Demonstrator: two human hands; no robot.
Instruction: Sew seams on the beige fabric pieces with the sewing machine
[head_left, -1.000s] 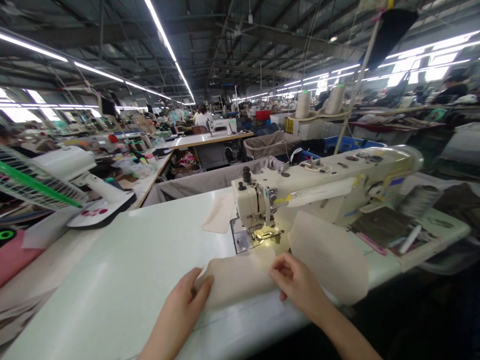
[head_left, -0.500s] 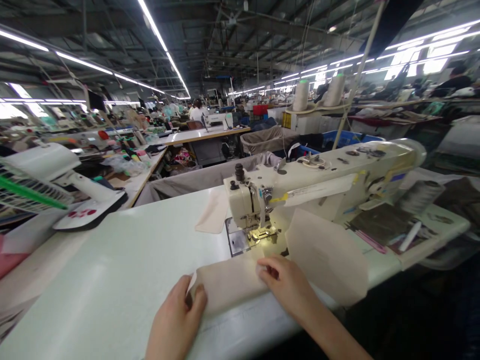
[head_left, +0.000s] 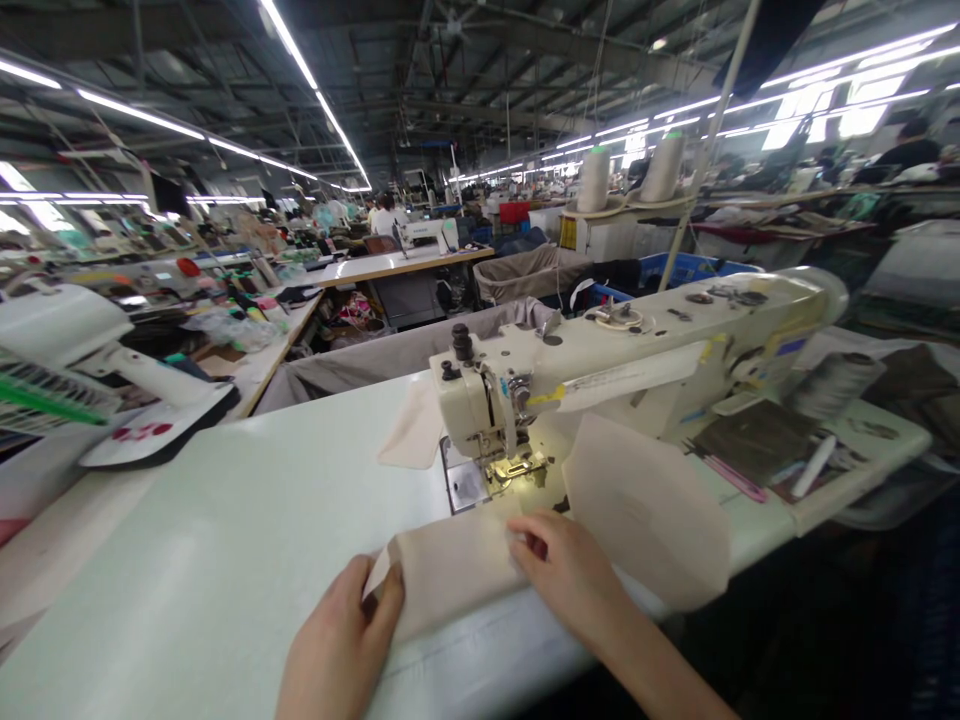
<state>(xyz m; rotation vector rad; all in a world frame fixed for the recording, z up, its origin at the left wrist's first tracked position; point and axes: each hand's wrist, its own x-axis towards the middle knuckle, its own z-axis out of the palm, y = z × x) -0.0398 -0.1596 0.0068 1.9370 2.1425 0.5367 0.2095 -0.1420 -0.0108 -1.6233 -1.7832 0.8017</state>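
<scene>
A beige fabric piece (head_left: 457,565) lies on the pale table in front of the sewing machine (head_left: 570,350). Its left end is pinched between the thumb and fingers of my left hand (head_left: 345,630), where the edge lifts a little. My right hand (head_left: 559,565) grips the same fabric near its right end, fingers curled and fingertips pressed together, just in front of the lit presser foot (head_left: 517,468). A larger beige panel (head_left: 645,510) stands to the right of my right hand, leaning by the machine arm. Behind the needle area, left of the machine head, lies a small beige piece (head_left: 412,428).
A white fan (head_left: 157,400) stands at the left. On the table's right end are a grey thread cone (head_left: 840,385), pink-handled tweezers (head_left: 731,478) and a dark cloth (head_left: 754,440). Grey fabric bins (head_left: 397,345) stand behind the table, and thread cones (head_left: 595,180) rise above it.
The whole view has shifted slightly, so the machine and table appear a little further left. Both hands keep their hold on the fabric, which has barely moved relative to the machine.
</scene>
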